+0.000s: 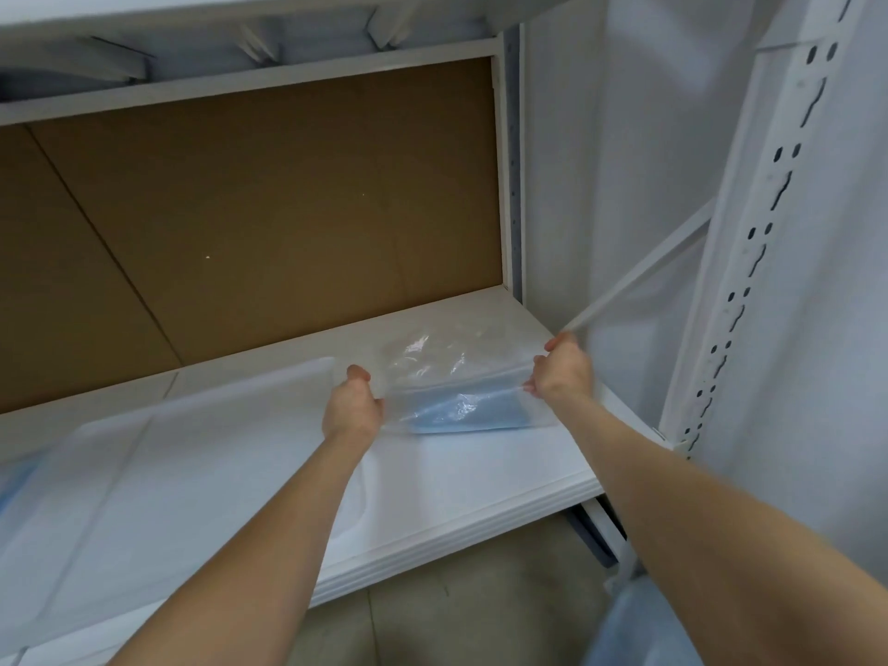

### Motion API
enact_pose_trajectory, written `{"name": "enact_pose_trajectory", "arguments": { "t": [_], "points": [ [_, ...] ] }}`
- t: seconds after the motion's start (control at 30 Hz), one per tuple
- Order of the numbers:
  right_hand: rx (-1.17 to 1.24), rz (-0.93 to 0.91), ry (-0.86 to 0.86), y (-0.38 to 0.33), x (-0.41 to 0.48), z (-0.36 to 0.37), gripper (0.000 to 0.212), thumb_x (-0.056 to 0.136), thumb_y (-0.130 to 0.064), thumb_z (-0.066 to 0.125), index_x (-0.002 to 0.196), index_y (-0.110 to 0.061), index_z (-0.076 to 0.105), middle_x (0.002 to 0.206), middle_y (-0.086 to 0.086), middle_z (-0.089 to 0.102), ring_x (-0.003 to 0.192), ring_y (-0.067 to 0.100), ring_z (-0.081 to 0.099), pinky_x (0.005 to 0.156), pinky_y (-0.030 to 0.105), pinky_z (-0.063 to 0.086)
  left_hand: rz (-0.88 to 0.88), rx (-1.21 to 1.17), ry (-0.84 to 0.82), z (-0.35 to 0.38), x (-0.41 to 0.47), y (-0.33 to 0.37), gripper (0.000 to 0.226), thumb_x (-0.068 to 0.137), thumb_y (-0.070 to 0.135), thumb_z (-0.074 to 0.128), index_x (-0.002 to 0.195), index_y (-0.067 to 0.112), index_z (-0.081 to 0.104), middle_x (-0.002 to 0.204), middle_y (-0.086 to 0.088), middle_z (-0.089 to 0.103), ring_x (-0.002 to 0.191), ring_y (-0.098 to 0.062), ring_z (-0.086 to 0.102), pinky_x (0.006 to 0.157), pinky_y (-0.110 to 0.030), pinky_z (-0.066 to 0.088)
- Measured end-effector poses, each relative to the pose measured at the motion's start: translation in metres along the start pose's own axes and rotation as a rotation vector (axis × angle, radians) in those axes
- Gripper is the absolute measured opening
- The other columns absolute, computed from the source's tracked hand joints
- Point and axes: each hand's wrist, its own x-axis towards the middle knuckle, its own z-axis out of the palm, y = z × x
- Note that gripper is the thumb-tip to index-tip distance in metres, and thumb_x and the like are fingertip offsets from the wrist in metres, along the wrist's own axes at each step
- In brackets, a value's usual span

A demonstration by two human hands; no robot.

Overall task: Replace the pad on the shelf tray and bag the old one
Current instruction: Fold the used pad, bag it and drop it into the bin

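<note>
Your forearms reach in from the bottom of the view to the shelf (480,478). Your left hand (351,406) is closed, pinching the left edge of a clear bag (432,372); your right hand (562,365) is closed on the bag's right edge. The bag lies flat on the right end of the shelf, stretched between both grips. Contents: one folded blue pad (461,411) in the bag's near half; the far half looks empty. A white pad (144,454) lies spread over the tray at the left, its near edge overhanging.

Assessment: the replacement appears laid, and the old pad appears bagged. I judge the mouth of the bag not yet sealed, though the closure cannot be made out. Remaining work: close the bag and take it off the shelf.
</note>
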Motion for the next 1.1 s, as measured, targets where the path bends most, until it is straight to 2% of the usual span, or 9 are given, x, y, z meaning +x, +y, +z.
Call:
{"name": "enact_pose_trajectory", "arguments": {
  "t": [0.13, 0.23, 0.33, 0.43, 0.6, 0.8, 0.97, 1.03, 1.1],
  "points": [
    [-0.200, -0.018, -0.034, 0.001, 0.008, 0.008, 0.038, 0.077, -0.008, 0.078, 0.110, -0.010, 0.060, 0.108, 0.012, 0.062, 0.102, 0.032, 0.061, 0.091, 0.034, 0.052, 0.466, 0.176, 0.207, -0.003, -0.010, 0.017, 0.035, 0.093, 0.028, 0.055, 0.126, 0.019, 0.054, 0.129, -0.003, 0.048, 0.123, -0.022, 0.045, 0.093, -0.033, 0.043],
    [-0.108, 0.050, -0.070, 0.001, 0.012, 0.018, 0.039, 0.072, -0.004, 0.082, 0.107, -0.008, 0.067, 0.112, 0.013, 0.064, 0.102, 0.033, 0.062, 0.094, 0.036, 0.052, 0.746, 0.262, -0.153, 0.004, -0.014, 0.033, 0.062, 0.086, 0.057, 0.056, 0.140, 0.030, 0.040, 0.146, 0.008, 0.038, 0.136, -0.014, 0.033, 0.109, -0.029, 0.030],
    [-0.086, 0.051, -0.054, 0.003, 0.015, 0.021, 0.026, 0.081, 0.000, 0.070, 0.106, -0.005, 0.069, 0.116, 0.017, 0.065, 0.105, 0.035, 0.061, 0.095, 0.034, 0.050, 0.690, 0.404, -0.508, 0.019, -0.014, 0.030, 0.087, 0.078, 0.066, 0.060, 0.149, 0.040, 0.017, 0.159, 0.012, 0.011, 0.145, -0.013, 0.015, 0.118, -0.032, 0.019],
    [-0.180, 0.009, -0.022, 0.004, 0.015, 0.015, 0.026, 0.097, -0.019, 0.050, 0.115, -0.009, 0.066, 0.123, 0.015, 0.062, 0.113, 0.034, 0.056, 0.093, 0.033, 0.044, 0.617, 0.458, -0.544, 0.030, -0.009, 0.018, 0.074, 0.085, 0.063, 0.050, 0.148, 0.045, 0.015, 0.159, 0.015, 0.003, 0.145, -0.015, 0.016, 0.114, -0.034, 0.026],
    [-0.262, -0.081, -0.045, 0.011, 0.017, 0.004, 0.040, 0.096, -0.044, 0.048, 0.127, -0.021, 0.057, 0.130, 0.011, 0.057, 0.121, 0.032, 0.051, 0.098, 0.036, 0.041, 0.679, 0.470, -0.408, 0.032, -0.013, 0.033, 0.043, 0.099, 0.036, 0.038, 0.142, 0.037, 0.039, 0.150, 0.008, 0.035, 0.134, -0.019, 0.040, 0.103, -0.033, 0.040],
    [-0.473, -0.555, -0.122, 0.004, 0.003, 0.001, 0.028, 0.093, -0.039, 0.053, 0.116, -0.029, 0.066, 0.127, 0.001, 0.059, 0.121, 0.025, 0.048, 0.100, 0.037, 0.044, 0.696, 0.523, -0.398, 0.018, -0.029, 0.054, 0.033, 0.097, 0.029, 0.034, 0.119, 0.031, 0.060, 0.117, -0.004, 0.064, 0.108, -0.027, 0.056, 0.085, -0.034, 0.045],
    [-0.687, -0.376, -0.525, 0.010, -0.012, 0.010, 0.036, 0.097, -0.047, 0.043, 0.114, -0.024, 0.067, 0.121, 0.001, 0.063, 0.114, 0.024, 0.053, 0.097, 0.036, 0.043, 0.561, 0.319, -0.656, 0.004, -0.037, 0.065, 0.025, 0.094, 0.026, 0.039, 0.076, 0.025, 0.057, 0.087, -0.007, 0.058, 0.083, -0.024, 0.051, 0.072, -0.033, 0.039],
    [-0.588, -0.311, -0.543, 0.013, -0.015, 0.008, 0.041, 0.099, -0.048, 0.039, 0.099, -0.019, 0.069, 0.106, 0.001, 0.066, 0.106, 0.026, 0.057, 0.091, 0.034, 0.043, 0.493, 0.236, -0.697, -0.001, -0.036, 0.066, 0.030, 0.096, 0.023, 0.039, 0.070, 0.021, 0.053, 0.085, -0.007, 0.054, 0.081, -0.022, 0.047, 0.073, -0.032, 0.036],
    [-0.445, -0.265, -0.388, 0.007, -0.014, 0.001, 0.051, 0.100, -0.051, 0.033, 0.112, -0.015, 0.068, 0.115, 0.005, 0.066, 0.110, 0.029, 0.058, 0.095, 0.036, 0.043, 0.438, 0.176, -0.708, -0.007, -0.032, 0.067, 0.027, 0.098, 0.021, 0.038, 0.082, 0.015, 0.058, 0.090, -0.006, 0.053, 0.085, -0.020, 0.047, 0.078, -0.031, 0.036]
  ]
}}
